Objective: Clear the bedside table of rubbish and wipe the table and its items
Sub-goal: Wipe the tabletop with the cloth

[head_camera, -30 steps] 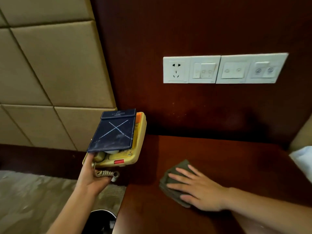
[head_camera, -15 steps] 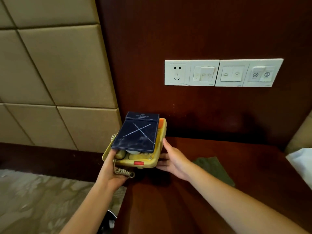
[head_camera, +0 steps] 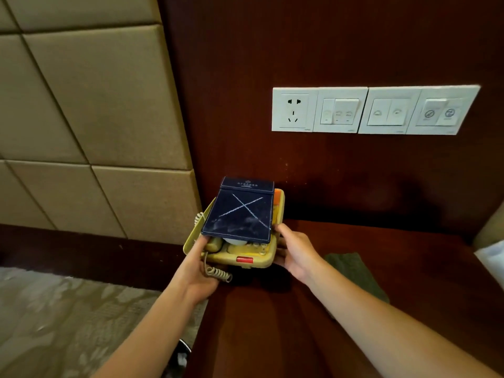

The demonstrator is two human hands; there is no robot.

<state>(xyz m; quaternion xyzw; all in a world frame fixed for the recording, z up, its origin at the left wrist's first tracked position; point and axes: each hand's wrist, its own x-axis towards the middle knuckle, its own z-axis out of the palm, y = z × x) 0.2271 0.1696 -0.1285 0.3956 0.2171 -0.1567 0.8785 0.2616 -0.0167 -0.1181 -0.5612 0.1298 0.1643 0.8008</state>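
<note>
Telephone [head_camera: 246, 257], yellowed plastic desk set with a red button at its front edge, held at the back left corner of the bedside table [head_camera: 272, 328], part of it beyond the table's left edge. Whether its base touches the tabletop cannot be told.

- Notepad folder [head_camera: 240, 214], dark blue, lying flat on top of the telephone; a pale X is drawn through the dust on its cover.
- Coiled cord [head_camera: 218, 272], hanging from the telephone's front left and crossing the left hand.
- Left hand [head_camera: 199, 271], gripping the telephone's front left corner, thumb on top beside the folder.
- Right hand [head_camera: 296, 255], gripping the telephone's right side, thumb up against the folder's corner, fingers tucked beneath.
- Cloth [head_camera: 354, 271], grey-green, lying on the tabletop just right of the right forearm, touched by neither hand.
- Socket and switch panel [head_camera: 373, 110], white, on the dark wood wall above the table.
- Padded wall panels [head_camera: 95, 105], beige, to the left.
- Carpet [head_camera: 54, 323], patterned, below the panels.
</note>
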